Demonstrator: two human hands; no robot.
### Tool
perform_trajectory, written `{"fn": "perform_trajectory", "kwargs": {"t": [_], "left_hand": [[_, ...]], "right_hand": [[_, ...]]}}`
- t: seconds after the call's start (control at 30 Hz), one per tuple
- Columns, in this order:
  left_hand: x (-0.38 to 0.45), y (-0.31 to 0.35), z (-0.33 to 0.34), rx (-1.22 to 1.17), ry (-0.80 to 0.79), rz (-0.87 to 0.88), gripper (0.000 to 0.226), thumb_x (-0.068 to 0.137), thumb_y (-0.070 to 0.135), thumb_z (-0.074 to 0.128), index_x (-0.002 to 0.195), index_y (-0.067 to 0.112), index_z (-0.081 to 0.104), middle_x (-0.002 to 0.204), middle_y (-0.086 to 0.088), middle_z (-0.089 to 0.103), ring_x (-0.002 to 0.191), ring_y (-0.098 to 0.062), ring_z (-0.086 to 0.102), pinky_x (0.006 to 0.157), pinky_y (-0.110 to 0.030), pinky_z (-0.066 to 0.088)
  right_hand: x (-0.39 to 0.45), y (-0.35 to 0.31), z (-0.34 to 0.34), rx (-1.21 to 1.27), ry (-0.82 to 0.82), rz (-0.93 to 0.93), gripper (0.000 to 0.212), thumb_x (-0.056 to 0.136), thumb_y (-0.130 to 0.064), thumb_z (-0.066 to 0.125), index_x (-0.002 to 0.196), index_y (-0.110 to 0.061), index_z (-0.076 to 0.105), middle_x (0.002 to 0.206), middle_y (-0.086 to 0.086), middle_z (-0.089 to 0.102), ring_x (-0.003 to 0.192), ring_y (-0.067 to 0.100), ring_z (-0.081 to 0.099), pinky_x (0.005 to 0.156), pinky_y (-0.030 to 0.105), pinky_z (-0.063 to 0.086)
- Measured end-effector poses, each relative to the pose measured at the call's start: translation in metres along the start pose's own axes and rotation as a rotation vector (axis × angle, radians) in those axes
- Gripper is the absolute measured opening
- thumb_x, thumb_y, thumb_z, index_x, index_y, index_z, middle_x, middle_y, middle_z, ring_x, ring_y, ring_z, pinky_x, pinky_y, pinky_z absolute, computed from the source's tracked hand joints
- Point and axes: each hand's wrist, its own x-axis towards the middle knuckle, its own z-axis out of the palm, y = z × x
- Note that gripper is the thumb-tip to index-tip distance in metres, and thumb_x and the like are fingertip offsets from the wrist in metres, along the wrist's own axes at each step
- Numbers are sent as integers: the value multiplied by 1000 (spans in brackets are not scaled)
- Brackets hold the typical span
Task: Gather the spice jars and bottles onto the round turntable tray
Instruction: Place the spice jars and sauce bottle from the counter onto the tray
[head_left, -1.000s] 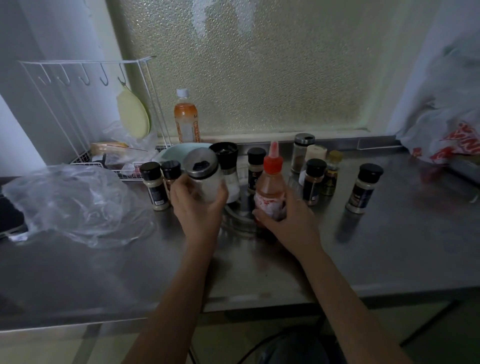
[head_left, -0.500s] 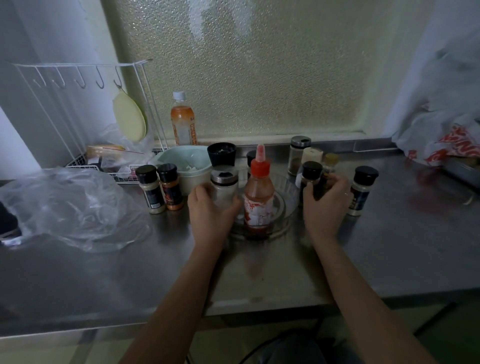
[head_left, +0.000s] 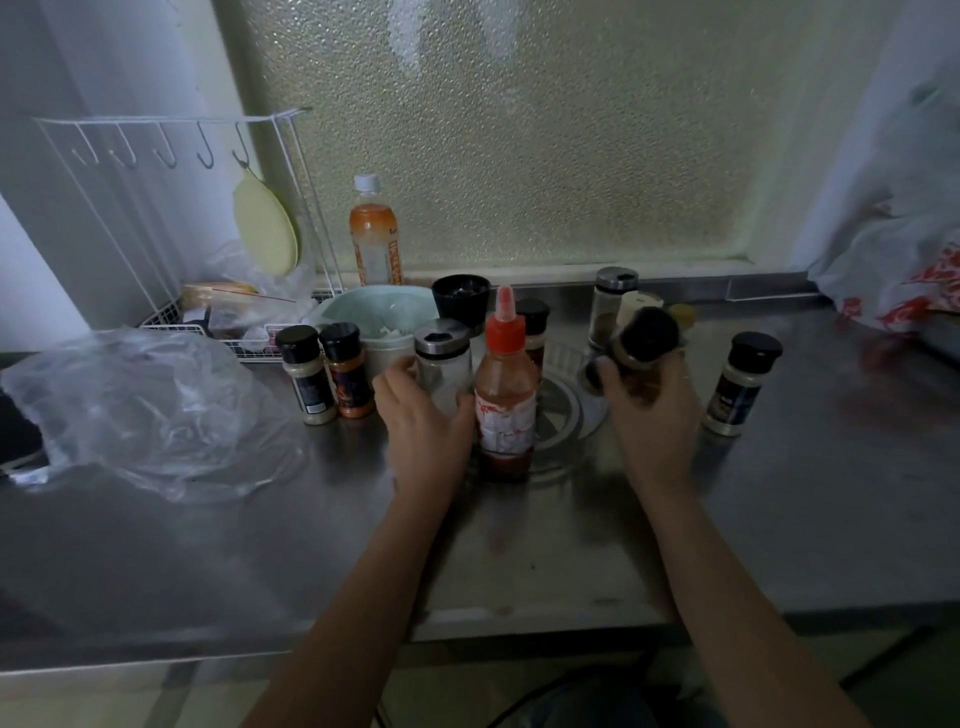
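The round clear turntable tray (head_left: 569, 415) sits mid-counter. On it stand a red-capped sauce bottle (head_left: 506, 395), a black-lidded spice jar (head_left: 535, 332) behind it, and a glass shaker with a steel lid (head_left: 443, 364) at its left edge. My left hand (head_left: 423, 426) is wrapped around that shaker. My right hand (head_left: 649, 415) holds a black-capped spice jar (head_left: 647, 343) tilted in the air over the tray's right rim. Two black-capped jars (head_left: 306, 374) (head_left: 347, 376) stand left of the tray, and one (head_left: 743, 384) stands to the right. A steel-lidded glass jar (head_left: 610, 306) stands behind.
A mint bowl (head_left: 379, 317), a black-topped grinder (head_left: 461, 301) and an orange drink bottle (head_left: 375, 239) stand at the back. A white wire rack (head_left: 171, 218) stands back left. A crumpled clear plastic bag (head_left: 135, 410) lies left, and a red-printed bag (head_left: 904, 275) lies far right.
My right hand has lifted the black-capped jar off the counter and tilted it toward the tray. My left hand stays on the shaker, which now stands on the tray.
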Motion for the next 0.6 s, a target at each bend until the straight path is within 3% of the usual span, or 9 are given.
{"fn": "perform_trajectory", "kwargs": {"t": [0.1, 0.23, 0.3, 0.4, 0.47, 0.53, 0.6], "left_hand": [[2, -2, -1, -24, 20, -2, 42, 80, 11, 67, 113, -1, 44, 114, -18, 44, 104, -28, 47, 83, -23, 35], [4, -4, -3, -21, 40, 15, 26, 84, 3, 58, 106, -1, 46, 107, -17, 46, 97, -28, 46, 81, -23, 34], [5, -4, -3, -20, 29, 11, 21, 84, 2, 55, 104, 0, 47, 104, -15, 45, 94, -28, 47, 81, -33, 41], [6, -5, -3, -39, 28, -17, 21, 83, -2, 53, 103, 1, 47, 102, -8, 41, 94, -31, 48, 83, -42, 44], [6, -5, -3, -42, 34, -46, 21, 83, -3, 52, 102, 1, 46, 101, -5, 39, 93, -32, 49, 82, -42, 45], [7, -4, -3, -34, 37, -72, 20, 82, -5, 51, 101, 1, 47, 101, -5, 39, 90, -31, 49, 77, -33, 40], [7, -4, -3, -28, 42, -93, 20, 81, -8, 51, 100, -1, 48, 101, -11, 43, 86, -26, 46, 72, -21, 32]], "right_hand": [[-5, -1, 6, -33, -322, 41, 21, 79, -34, 70, 95, -22, 62, 89, -6, 64, 79, -3, 56, 67, 3, 37], [-5, -3, 7, -21, -534, 56, 36, 82, -34, 68, 113, -15, 66, 108, 0, 69, 100, 11, 60, 86, 29, 48], [-6, -8, 1, 12, -423, 36, 38, 84, -38, 65, 115, -16, 64, 109, 0, 66, 103, 14, 58, 89, 30, 46], [3, -6, -18, -116, 196, -42, 37, 86, -38, 56, 115, -15, 57, 109, -2, 58, 101, 13, 52, 93, 24, 39], [15, 4, -33, -324, 487, 95, 52, 82, -35, 57, 129, -15, 46, 127, 8, 54, 115, 28, 49, 99, 39, 34], [25, 19, -41, -413, 421, 324, 69, 79, -36, 60, 140, -18, 33, 143, 11, 44, 129, 32, 40, 104, 47, 30], [28, 31, -41, -340, 288, 465, 66, 82, -31, 64, 139, -15, 35, 139, 13, 48, 127, 33, 45, 104, 45, 34]]}}
